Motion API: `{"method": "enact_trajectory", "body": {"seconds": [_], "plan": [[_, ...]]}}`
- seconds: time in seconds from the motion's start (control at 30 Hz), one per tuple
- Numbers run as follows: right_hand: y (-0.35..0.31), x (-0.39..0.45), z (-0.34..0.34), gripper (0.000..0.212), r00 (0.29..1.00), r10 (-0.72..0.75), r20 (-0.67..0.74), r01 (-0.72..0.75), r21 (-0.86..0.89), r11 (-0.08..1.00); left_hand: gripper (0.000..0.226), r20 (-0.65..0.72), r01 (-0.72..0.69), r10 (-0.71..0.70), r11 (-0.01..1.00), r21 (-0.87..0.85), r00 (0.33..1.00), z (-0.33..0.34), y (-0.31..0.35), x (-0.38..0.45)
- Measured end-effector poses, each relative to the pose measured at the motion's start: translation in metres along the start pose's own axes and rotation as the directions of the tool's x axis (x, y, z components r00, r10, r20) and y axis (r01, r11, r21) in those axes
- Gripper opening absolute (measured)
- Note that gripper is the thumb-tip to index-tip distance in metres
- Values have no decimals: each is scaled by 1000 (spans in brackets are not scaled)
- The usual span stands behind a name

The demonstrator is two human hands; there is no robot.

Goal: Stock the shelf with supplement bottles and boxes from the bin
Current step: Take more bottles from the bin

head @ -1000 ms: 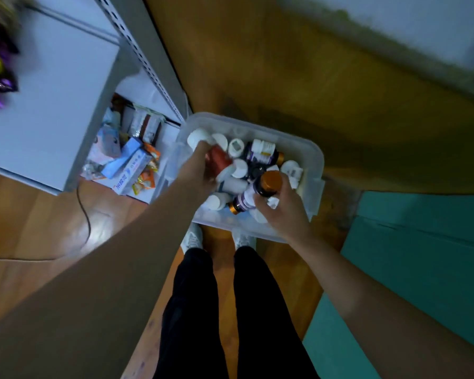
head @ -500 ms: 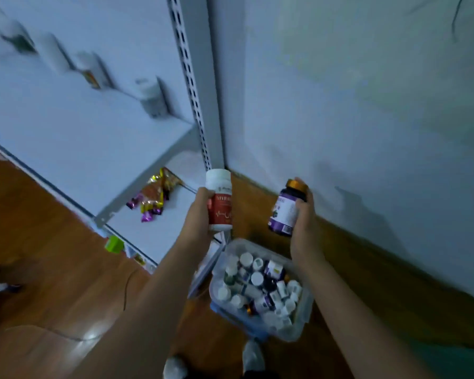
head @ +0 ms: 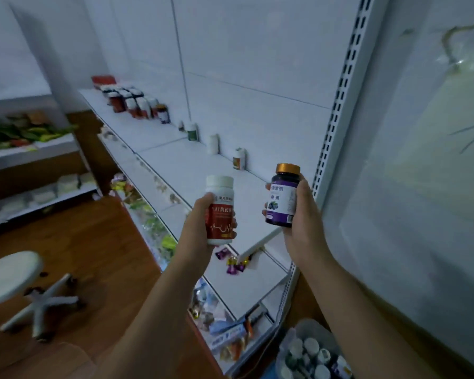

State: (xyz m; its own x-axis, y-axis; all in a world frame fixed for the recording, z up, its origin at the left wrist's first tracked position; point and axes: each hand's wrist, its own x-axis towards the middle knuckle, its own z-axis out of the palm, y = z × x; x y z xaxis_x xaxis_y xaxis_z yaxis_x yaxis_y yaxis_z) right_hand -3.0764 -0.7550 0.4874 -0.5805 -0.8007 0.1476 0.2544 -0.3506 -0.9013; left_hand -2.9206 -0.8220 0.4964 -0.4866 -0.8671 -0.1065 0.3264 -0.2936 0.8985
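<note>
Head view, and both hands are up in front of the shelf [head: 192, 170]. Along its back edge stands a cluster of dark and red-labelled bottles [head: 133, 101] far left, then a loose row of single bottles: a green one [head: 192, 131], a white one [head: 212, 143] and an orange-labelled one [head: 239, 158] nearest the hands. The near stretch of shelf between that last bottle and the perforated upright [head: 337, 105] on the right lies bare, and nothing stands between the hands and that open patch. Below, purple wrapped candies [head: 234, 262] sit on a lower shelf, and packets crowd the levels under it. A white stool [head: 14, 277] stands on the wooden floor at left, well apart.

Left hand [head: 200, 225]: grip wrapped round the white bottle with red label [head: 220, 210], white cap up, held upright. Right hand [head: 301, 214]: grip curled round the dark bottle with purple label [head: 281, 199], gold cap on top, also upright, just beside the upright post. The two bottles are near each other, not touching. The clear bin [head: 307, 351] shows at bottom right, white-capped bottles inside.
</note>
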Motion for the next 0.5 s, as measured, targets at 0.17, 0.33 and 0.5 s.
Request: {"method": "enact_trajectory", "body": {"seconds": [0.17, 0.33, 0.5], "plan": [[30, 11, 90, 50, 992, 60, 112, -69, 82, 994, 28, -91, -63, 68, 997, 51, 994, -82, 49, -9], [66, 27, 169, 48, 970, 150, 190, -168, 83, 982, 34, -149, -92, 109, 989, 117, 983, -161, 87, -9], [102, 44, 216, 50, 954, 212, 212, -221, 21, 975, 37, -176, -69, 94, 988, 141, 980, -211, 101, 16]]}}
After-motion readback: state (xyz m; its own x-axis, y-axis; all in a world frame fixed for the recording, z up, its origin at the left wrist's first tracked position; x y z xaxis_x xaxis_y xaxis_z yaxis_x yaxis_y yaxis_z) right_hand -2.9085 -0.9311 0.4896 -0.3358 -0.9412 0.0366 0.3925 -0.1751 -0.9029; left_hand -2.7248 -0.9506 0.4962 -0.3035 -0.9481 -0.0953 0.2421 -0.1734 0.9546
